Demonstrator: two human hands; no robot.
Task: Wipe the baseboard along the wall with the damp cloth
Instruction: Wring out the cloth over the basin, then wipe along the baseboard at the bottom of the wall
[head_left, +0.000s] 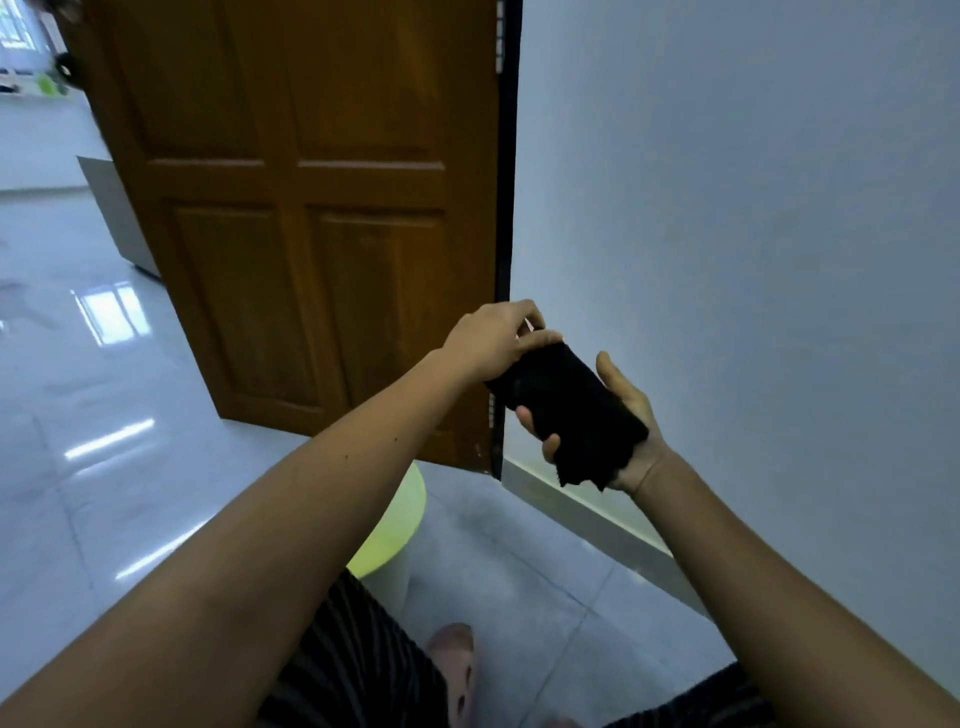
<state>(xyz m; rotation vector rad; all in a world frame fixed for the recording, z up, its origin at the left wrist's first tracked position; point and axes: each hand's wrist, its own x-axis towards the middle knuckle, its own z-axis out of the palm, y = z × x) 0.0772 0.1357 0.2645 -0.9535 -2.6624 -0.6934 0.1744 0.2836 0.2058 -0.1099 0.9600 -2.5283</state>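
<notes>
A folded black cloth (569, 408) lies across the upturned palm of my right hand (631, 410), whose fingers curl up under its lower edge. My left hand (493, 338) pinches the cloth's upper end from above. Both hands are held in the air in front of the white wall. The pale baseboard (587, 512) runs along the foot of that wall, from the door hinge down towards the lower right, well below the hands. My right forearm hides part of it.
An open brown wooden door (311, 218) stands to the left of the wall. A lime-green stool (395, 525) is under my left arm. Glossy white floor tiles (78, 415) spread left. My striped shorts and a sandalled foot (454, 670) are at the bottom.
</notes>
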